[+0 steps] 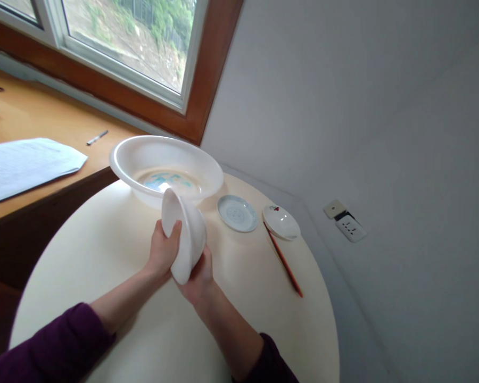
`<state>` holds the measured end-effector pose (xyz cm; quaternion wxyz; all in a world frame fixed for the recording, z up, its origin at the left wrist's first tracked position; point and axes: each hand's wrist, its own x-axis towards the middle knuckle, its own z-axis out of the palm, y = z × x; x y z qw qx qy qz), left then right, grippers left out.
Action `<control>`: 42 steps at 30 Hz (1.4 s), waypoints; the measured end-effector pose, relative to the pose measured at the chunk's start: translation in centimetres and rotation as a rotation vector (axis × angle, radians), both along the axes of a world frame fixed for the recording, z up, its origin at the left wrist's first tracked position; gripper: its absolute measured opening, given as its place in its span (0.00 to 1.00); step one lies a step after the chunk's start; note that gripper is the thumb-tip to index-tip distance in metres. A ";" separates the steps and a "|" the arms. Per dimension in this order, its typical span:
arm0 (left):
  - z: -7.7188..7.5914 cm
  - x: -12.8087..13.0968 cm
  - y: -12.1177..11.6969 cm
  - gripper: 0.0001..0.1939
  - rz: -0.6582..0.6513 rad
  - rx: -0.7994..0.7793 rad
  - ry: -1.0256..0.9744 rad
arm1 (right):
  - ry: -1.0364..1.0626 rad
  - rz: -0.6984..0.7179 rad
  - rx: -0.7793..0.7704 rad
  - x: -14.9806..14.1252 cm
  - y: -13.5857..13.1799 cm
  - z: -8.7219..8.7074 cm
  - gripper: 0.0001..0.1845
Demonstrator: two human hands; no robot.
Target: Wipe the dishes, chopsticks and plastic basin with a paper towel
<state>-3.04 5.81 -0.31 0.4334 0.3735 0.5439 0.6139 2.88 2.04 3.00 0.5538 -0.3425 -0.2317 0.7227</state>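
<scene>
Between my two hands a white bowl (192,234) is held up on its side, its opening facing left. My left hand (163,247) grips the rim, with the thumb lying on the inner face. Against the outer underside, my right hand (199,276) supports the bowl from the lower right; most of its fingers are hidden behind it. Just beyond the bowl stands a large translucent white basin (207,159) with a blue pattern at its bottom.
Right of the basin lie a pale blue-grey plate (236,213), a white dish (281,222) with a red mark, and reddish chopsticks (283,260) on the round white table (83,255). A wooden desk (43,114) at left bears papers (27,162) and a pen (97,138). The wall (363,106) borders the right.
</scene>
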 end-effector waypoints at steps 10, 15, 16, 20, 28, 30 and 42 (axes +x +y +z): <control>0.7 -0.7 0.0 0.15 -0.025 0.082 0.184 | -0.078 -0.197 0.090 1.6 -2.9 1.5 0.18; 0.6 -0.8 0.0 0.16 -0.024 0.103 0.209 | -0.132 -0.233 0.079 2.5 -4.0 2.0 0.22; 0.6 -0.8 0.0 0.16 -0.018 0.100 0.218 | -0.143 -0.255 0.066 2.7 -4.2 1.8 0.21; 0.7 -0.8 0.0 0.16 -0.014 0.080 0.217 | -0.237 -0.450 0.050 3.2 -4.5 0.9 0.20; 0.7 -0.6 0.0 0.16 -0.042 0.057 0.161 | -0.462 -0.354 0.290 4.4 -2.3 1.4 0.22; 0.6 -0.6 0.0 0.16 -0.074 0.065 0.172 | -0.492 -0.341 0.308 4.5 -1.7 1.9 0.21; 1.1 -0.4 -0.6 0.17 -0.091 0.068 0.157 | -0.253 0.061 0.024 5.4 -0.1 2.9 0.24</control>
